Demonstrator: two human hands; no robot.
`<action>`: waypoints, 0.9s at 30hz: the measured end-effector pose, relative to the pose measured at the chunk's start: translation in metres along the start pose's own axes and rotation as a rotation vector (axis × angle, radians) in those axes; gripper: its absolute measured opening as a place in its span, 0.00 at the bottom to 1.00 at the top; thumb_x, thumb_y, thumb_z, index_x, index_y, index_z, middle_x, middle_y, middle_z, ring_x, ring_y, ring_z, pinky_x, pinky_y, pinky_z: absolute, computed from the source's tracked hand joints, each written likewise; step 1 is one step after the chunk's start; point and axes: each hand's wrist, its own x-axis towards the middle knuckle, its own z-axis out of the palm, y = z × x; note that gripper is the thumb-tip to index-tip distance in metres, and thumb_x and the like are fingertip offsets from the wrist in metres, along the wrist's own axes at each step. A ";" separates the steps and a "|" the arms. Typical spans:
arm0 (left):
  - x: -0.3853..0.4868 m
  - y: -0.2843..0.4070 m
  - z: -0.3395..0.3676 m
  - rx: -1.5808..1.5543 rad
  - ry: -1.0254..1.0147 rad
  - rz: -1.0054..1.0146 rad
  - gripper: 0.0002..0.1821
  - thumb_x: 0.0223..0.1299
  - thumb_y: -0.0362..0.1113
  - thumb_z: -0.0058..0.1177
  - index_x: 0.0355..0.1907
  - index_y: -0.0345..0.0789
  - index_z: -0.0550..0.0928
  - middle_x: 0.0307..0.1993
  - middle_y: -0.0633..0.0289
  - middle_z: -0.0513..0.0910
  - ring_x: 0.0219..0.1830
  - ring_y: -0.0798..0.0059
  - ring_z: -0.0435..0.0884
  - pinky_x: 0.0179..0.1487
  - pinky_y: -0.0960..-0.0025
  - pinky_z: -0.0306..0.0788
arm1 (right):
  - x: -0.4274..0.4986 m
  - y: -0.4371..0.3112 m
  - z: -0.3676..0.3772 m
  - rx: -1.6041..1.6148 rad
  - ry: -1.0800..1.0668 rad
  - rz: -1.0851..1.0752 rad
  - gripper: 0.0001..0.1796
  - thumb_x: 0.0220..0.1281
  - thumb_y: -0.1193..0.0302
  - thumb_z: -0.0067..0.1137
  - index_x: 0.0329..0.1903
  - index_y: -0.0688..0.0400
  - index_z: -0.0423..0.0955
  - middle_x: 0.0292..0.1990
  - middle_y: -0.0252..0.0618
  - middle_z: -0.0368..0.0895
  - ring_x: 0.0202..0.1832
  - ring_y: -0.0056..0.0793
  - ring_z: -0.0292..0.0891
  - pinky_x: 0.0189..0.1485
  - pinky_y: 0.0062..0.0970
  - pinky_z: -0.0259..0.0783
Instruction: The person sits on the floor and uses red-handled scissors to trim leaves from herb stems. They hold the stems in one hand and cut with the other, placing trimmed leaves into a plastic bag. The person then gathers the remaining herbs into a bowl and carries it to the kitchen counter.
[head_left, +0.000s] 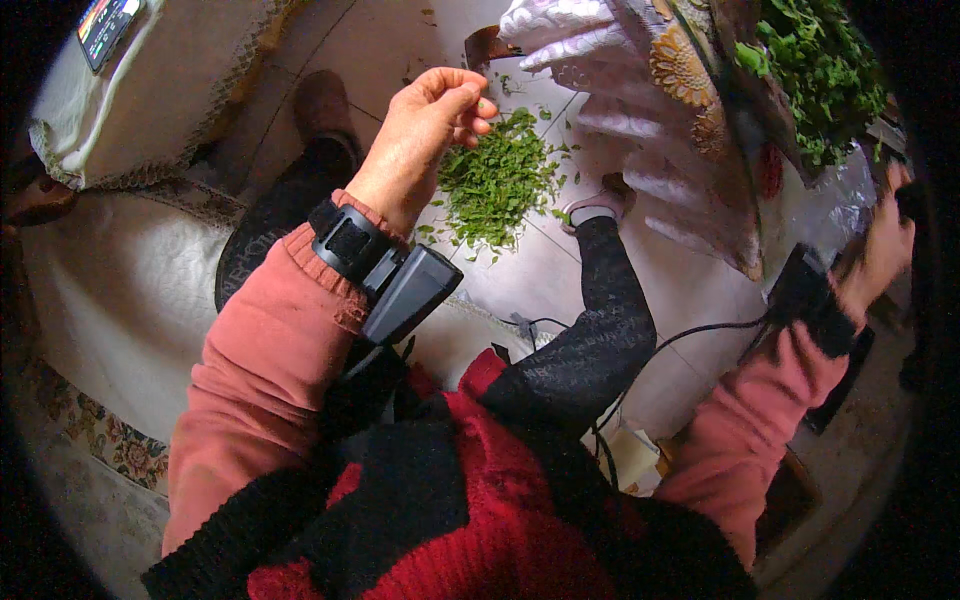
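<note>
My left hand (431, 120) hovers above a pile of loose green leaves (499, 180) on the tiled floor. Its thumb and forefinger meet, and I make out nothing between them. At the far right my right hand (877, 247) is blurred and partly lost in the dark rim, beside a clear plastic bag (855, 191). Whether it grips anything cannot be told. Just beyond it lies a big bunch of leafy green herbs (821, 75), on a surface draped with a flowered cloth (690, 82).
My legs frame the leaf pile, with a slippered foot (596, 206) close on its right. A black cable (697, 330) runs from my right wrist device. On the left, a phone (105, 30) rests on a covered seat (150, 127). Lace-patterned cloth (577, 37) hangs near the leaves.
</note>
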 end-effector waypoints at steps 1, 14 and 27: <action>0.011 0.004 0.007 0.009 0.026 -0.018 0.09 0.63 0.37 0.48 0.42 0.36 0.75 0.29 0.67 0.78 0.26 0.85 0.74 0.31 0.84 0.68 | -0.011 0.002 0.001 0.082 0.018 0.058 0.14 0.56 0.69 0.59 0.43 0.64 0.76 0.37 0.38 0.79 0.37 0.22 0.73 0.42 0.20 0.68; 0.015 -0.001 0.008 0.003 0.047 -0.030 0.11 0.63 0.36 0.46 0.45 0.34 0.73 0.31 0.66 0.78 0.29 0.83 0.75 0.35 0.82 0.68 | -0.347 0.135 0.145 0.384 -0.483 1.188 0.08 0.59 0.72 0.53 0.40 0.61 0.73 0.26 0.34 0.75 0.23 0.18 0.67 0.27 0.16 0.64; 0.014 0.020 0.016 -0.009 0.199 -0.024 0.13 0.65 0.35 0.41 0.47 0.31 0.72 0.29 0.65 0.77 0.26 0.84 0.73 0.30 0.81 0.66 | -0.525 0.207 0.228 -0.207 -0.954 0.749 0.13 0.49 0.65 0.60 0.34 0.62 0.77 0.29 0.51 0.78 0.33 0.48 0.75 0.37 0.34 0.70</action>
